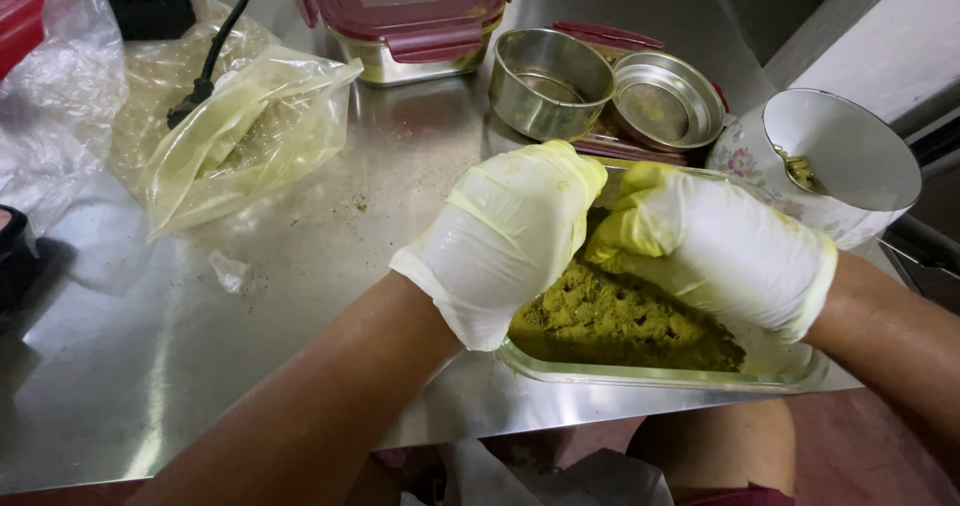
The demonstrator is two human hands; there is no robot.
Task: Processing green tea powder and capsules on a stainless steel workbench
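Both my hands wear thin whitish gloves stained yellow. My left hand (pixel 510 241) and my right hand (pixel 715 246) are closed together, fingertips meeting, over a rectangular glass dish (pixel 640 374) at the table's front edge. The dish holds a yellow-green crumbly paste (pixel 620 316). What sits between my fingers is hidden by the gloves; it seems to be a pinch of the same paste.
Steel table (pixel 300 296) dusted with green crumbs. A yellowed plastic bag (pixel 240 136) lies left, with a black cable (pixel 215 51) over it. Behind: a lidded glass container with red lid (pixel 400 11), two round steel tins (pixel 548 81) (pixel 665 101), and a floral white bowl (pixel 840 161).
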